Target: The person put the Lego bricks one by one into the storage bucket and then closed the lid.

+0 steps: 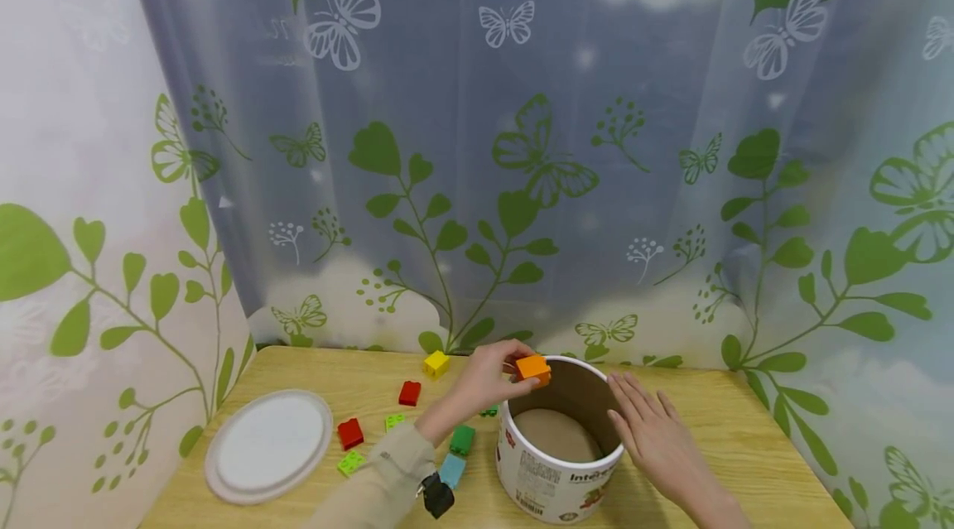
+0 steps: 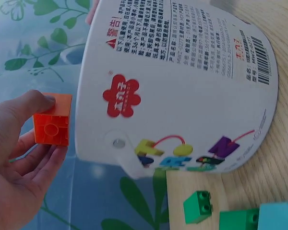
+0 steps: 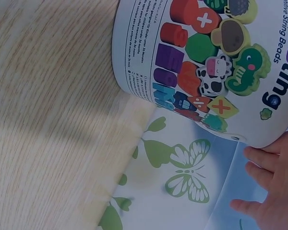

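An orange toy brick (image 1: 532,370) is pinched between the thumb and fingers of my left hand (image 1: 488,380), at the left rim of a white printed bucket (image 1: 555,471). In the left wrist view the brick (image 2: 54,120) shows its hollow underside, close beside the bucket's rim. My right hand (image 1: 659,434) rests against the bucket's right rim with its fingers extended. The right wrist view has the fingers of that hand (image 3: 273,177) at the rim of the bucket (image 3: 192,52). Inside, the bucket's brown bottom shows in the head view.
Left of the bucket lie red bricks (image 1: 350,433) (image 1: 409,393), a yellow brick (image 1: 436,363), lime green bricks (image 1: 350,463), a green brick (image 1: 462,440) and a light blue brick (image 1: 451,471). A round white lid (image 1: 270,442) lies at the table's left. A patterned curtain (image 1: 462,181) hangs behind the table.
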Motion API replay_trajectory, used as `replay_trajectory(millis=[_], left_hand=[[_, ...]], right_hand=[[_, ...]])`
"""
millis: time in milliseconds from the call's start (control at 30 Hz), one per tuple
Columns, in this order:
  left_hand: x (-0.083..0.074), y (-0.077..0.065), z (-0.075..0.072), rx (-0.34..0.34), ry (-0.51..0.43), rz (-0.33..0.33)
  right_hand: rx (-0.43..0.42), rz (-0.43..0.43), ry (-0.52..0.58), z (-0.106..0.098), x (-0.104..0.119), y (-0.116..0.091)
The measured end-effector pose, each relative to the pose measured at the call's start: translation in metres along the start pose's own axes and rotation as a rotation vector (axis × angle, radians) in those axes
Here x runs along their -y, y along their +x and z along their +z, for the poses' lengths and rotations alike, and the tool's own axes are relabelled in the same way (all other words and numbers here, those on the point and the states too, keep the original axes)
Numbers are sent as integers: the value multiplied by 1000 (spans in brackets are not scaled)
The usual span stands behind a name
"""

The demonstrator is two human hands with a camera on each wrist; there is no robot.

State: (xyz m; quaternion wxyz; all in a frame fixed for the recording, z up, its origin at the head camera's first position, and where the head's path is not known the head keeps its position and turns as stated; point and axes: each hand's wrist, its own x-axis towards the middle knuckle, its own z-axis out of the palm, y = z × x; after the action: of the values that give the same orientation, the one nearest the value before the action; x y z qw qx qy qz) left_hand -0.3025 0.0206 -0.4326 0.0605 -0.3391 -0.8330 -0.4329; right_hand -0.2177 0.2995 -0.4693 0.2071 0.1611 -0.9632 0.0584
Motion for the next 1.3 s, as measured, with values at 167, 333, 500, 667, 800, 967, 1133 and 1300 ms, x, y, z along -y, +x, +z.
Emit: replay_trajectory(millis=[167, 333, 500, 667, 800, 967, 1133, 1300], left_hand=[[-5, 7, 10, 8, -8, 2], [-9, 15, 20, 11, 13, 4], [-12, 20, 27, 22, 37, -1], [-11, 25, 35, 29, 73, 2], [-7, 26, 40, 43, 90, -6], [-4, 25, 45, 62, 124, -24], [-4, 25, 46, 77, 158, -24], [-6, 25, 47, 107, 182, -17]], right_hand=[[7, 4, 7, 1, 0, 0], [16, 8, 12, 1, 0, 0], [33, 14, 14, 1, 0, 1], [38, 16, 12, 2, 0, 0], [34, 15, 13, 2, 0, 0], [28, 16, 12, 2, 0, 0], [8, 15, 19, 2, 0, -1], [7, 21, 27, 2, -1, -1]])
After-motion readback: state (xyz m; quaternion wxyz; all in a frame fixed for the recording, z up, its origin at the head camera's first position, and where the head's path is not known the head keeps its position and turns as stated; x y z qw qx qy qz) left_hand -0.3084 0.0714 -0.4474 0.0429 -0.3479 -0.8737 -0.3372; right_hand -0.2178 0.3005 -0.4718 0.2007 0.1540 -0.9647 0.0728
